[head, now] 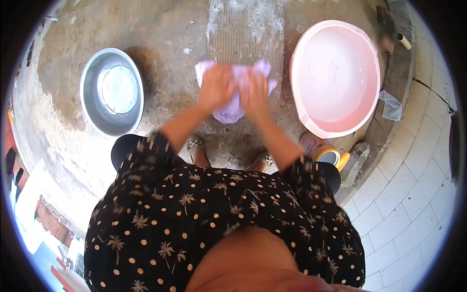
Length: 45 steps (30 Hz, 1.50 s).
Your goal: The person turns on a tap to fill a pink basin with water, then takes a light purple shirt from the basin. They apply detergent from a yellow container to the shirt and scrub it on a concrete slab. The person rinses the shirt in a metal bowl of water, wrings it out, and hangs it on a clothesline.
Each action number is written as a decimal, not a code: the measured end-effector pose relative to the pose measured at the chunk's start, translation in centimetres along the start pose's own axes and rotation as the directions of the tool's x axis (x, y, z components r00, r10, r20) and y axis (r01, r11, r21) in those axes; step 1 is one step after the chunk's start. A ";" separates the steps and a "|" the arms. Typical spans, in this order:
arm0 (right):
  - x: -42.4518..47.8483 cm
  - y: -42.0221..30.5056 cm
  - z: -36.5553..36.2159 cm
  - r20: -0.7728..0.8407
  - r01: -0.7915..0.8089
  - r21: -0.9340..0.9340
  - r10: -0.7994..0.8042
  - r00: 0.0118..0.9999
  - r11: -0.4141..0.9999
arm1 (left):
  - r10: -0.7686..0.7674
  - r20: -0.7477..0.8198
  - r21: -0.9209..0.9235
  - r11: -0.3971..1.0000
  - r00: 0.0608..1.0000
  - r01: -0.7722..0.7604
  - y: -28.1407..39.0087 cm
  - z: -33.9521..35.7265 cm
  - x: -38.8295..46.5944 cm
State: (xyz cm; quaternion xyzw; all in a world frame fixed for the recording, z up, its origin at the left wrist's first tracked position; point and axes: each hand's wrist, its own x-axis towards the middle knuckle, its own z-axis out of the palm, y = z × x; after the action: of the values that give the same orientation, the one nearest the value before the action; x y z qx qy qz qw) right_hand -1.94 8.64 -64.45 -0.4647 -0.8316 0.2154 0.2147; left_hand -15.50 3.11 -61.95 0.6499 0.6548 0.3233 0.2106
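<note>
A bunched lilac cloth [230, 109] lies in front of me over a ribbed strip of the concrete floor. My left hand [217, 87] grips its left part, and my right hand [254, 89] grips the part to the right. Both hands are blurred, with the fingers curled down into the fabric. The ribbed strip [248, 40] bears whitish suds beyond the cloth.
A grey metal basin [89, 87] stands at the left. To the right is a large pink plastic tub [337, 129] with cloudy, whitish liquid. Near it are a tin with a yellow rim [313, 146], a clear plastic piece [391, 106] and a raised tiled ledge [405, 164].
</note>
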 end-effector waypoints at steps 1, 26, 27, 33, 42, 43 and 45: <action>-1.4 -0.1 0.6 0.015 -0.016 -0.078 0.018 1.000 0.997 | 0.012 -0.053 0.078 0.997 0.999 -0.008 1.7 -0.2 -1.3; 9.5 4.4 -0.2 0.427 -0.506 0.429 0.325 0.844 0.748 | 0.146 -0.025 0.133 0.981 0.989 -0.141 -2.9 2.0 5.8; 7.4 4.4 -0.6 0.432 -0.324 0.206 0.212 0.877 0.923 | 0.202 0.098 0.167 0.962 0.974 -0.217 -0.2 0.6 3.3; -7.0 -4.9 -3.4 -0.056 0.050 0.051 -0.047 0.997 0.997 | -0.271 -0.174 -0.114 0.961 0.947 0.254 4.0 -0.4 -6.1; -1.4 -0.5 -0.1 -0.019 0.028 0.175 -0.025 0.999 0.984 | -0.211 -0.182 0.136 0.962 0.960 0.238 -0.9 2.7 -0.1; -0.6 -0.3 0.1 -0.039 0.019 0.134 -0.014 0.999 0.991 | -0.193 -0.144 0.158 0.964 0.971 0.215 -1.1 2.3 1.0; 0.6 0.2 0.1 0.019 -0.026 0.163 0.023 1.000 0.986 | -0.163 -0.100 0.183 0.967 0.981 0.179 -0.9 1.8 2.4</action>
State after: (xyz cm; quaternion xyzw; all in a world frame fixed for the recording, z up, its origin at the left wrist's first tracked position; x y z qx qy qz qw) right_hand -2.17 9.28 -64.57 -0.4538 -0.8071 0.2894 0.2426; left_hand -15.11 5.76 -63.50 0.5938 0.7448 0.2668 0.1467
